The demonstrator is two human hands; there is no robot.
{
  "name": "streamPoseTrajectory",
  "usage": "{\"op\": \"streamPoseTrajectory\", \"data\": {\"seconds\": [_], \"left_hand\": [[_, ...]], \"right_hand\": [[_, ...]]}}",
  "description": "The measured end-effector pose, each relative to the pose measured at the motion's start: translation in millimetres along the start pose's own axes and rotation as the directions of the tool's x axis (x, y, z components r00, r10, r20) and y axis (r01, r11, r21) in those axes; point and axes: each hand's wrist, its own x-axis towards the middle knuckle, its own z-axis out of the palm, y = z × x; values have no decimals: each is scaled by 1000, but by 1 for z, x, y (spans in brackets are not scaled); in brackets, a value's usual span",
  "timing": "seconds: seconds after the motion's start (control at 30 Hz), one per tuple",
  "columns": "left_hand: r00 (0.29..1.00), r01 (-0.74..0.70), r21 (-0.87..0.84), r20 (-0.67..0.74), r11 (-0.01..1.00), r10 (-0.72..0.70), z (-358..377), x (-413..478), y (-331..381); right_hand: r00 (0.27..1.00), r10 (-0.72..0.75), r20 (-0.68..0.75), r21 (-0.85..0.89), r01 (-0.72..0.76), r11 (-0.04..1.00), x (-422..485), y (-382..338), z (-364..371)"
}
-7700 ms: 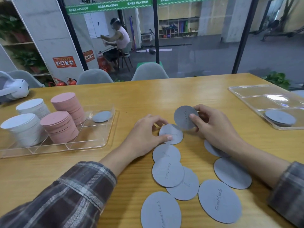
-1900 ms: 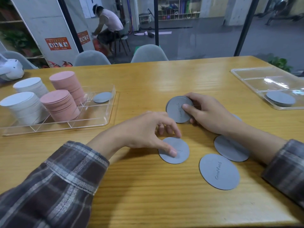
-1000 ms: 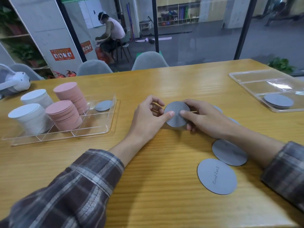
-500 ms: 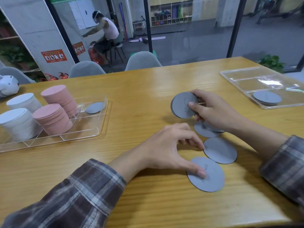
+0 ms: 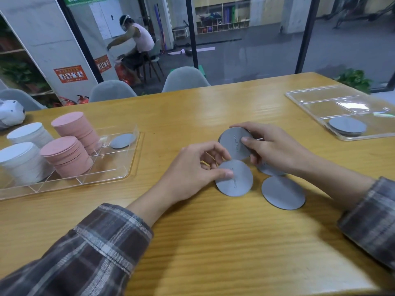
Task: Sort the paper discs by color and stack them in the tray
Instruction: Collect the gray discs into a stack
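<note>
While the right hand [image 5: 275, 150] grips the tilted grey stack [image 5: 234, 146], the left hand [image 5: 192, 169] pinches one grey disc [image 5: 235, 181] just on the near side of that stack, so a short lift away should join them.

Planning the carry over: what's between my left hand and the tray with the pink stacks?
Head view: only bare wooden table lies between the left hand and that clear tray.

Grey discs [image 5: 283, 192] lie flat; pink stacks [image 5: 66, 159] in tray [image 5: 111, 167].
</note>
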Motion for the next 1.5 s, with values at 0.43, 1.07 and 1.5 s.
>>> {"op": "streamPoseTrajectory", "data": {"seconds": [0.43,1.07,1.5], "left_hand": [[918,-70,84,-383,994,97,6,18,-5],[973,-191,190,166,963,160,49,29,13],[999,-16,-54,42,998,18,33,35,-3]], "right_hand": [[988,-74,133,47,68,997,-5,-4,5],[996,-5,-92,-144,-8,990,-2,31,-41],[996,36,-77,-52,-40,998,-1,26,-39]]}}
